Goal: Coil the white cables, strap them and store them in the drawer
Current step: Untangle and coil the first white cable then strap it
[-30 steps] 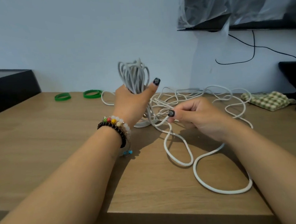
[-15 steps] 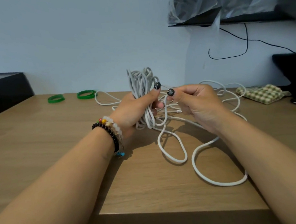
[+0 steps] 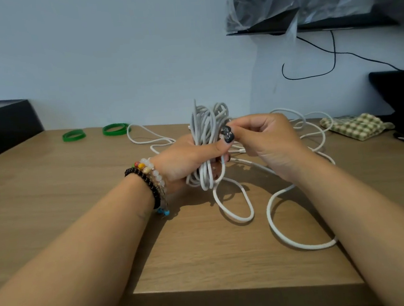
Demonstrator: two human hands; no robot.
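Left hand (image 3: 187,161) grips cable coil (image 3: 206,132); right hand (image 3: 266,144) pinches strand | loops near table edge (image 3: 234,290)

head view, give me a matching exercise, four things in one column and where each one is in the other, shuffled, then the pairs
Things:
1. cable coil
2. green bands
3. checked cloth
4. loose cable

Places:
A. far left of the desk
B. gripped in the left hand
C. far right of the desk
D. lying in loops on the desk

Pairs: 1-B, 2-A, 3-C, 4-D
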